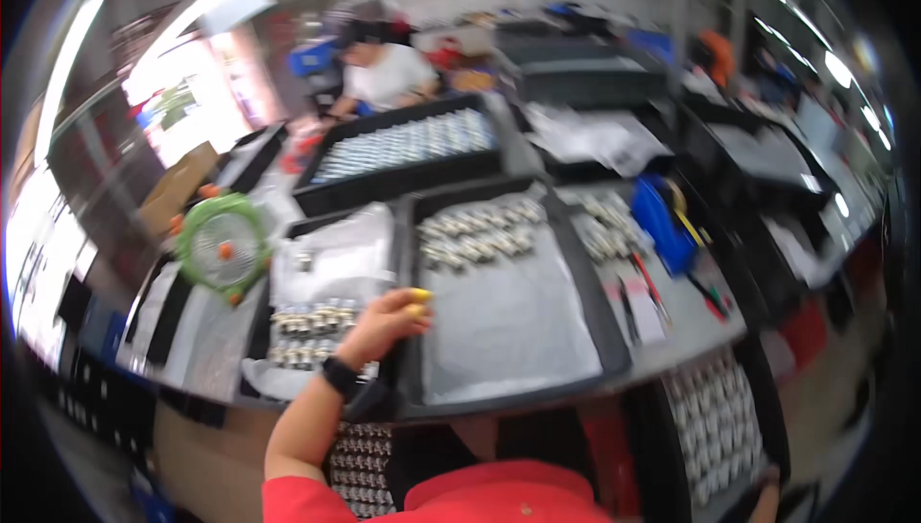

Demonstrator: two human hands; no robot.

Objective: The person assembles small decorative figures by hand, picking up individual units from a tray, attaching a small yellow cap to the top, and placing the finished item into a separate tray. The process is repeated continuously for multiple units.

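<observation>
My left hand [386,323], with yellow covers on its fingertips, is above the rim between two black trays. Its fingers look apart, and I see nothing in them. Left of it, a black tray [261,343] holds small silvery metal parts [312,320] in rows on white sheeting. To its right, a larger black tray [614,350] has similar parts [480,233] at its far end on a grey liner. My right hand [767,492] is at the lower right edge, beside a lower tray [775,417] full of such parts. Its fingers are blurred and partly hidden.
A green fan [225,245] with orange knobs stands at the left. Loose parts [606,225], a blue bag-like item [664,225], pens [652,285] and pliers [715,304] lie at the right. Beyond a tray of bluish parts [408,147] sits another person [389,77].
</observation>
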